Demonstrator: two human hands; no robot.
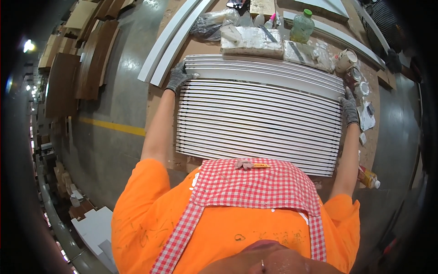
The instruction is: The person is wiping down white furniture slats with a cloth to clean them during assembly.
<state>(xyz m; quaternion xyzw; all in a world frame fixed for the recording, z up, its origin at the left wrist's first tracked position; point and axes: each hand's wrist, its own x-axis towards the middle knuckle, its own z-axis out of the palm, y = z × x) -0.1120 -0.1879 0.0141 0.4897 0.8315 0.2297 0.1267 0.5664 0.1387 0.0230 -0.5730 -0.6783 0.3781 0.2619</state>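
A white louvered panel (260,123) with many narrow parallel slats lies flat on the worktable before me. Its far part has a wider flat white rail (255,77). My left hand (179,78), in a grey glove, grips the far left edge, thumb laid over the top and fingers at the side. At the right edge, my right hand (349,109), also gloved, holds the panel's side, its fingers partly hidden. The panel's near edge reaches close to my checkered apron (260,185).
Beyond the panel stand white-smeared blocks (251,41), a green-capped bottle (302,27) and a plastic bag (214,23). Long white boards (171,41) lie at the far left. Cups (345,60) and a yellow bottle (367,177) line the right. Brown panels (93,59) stand across the floor.
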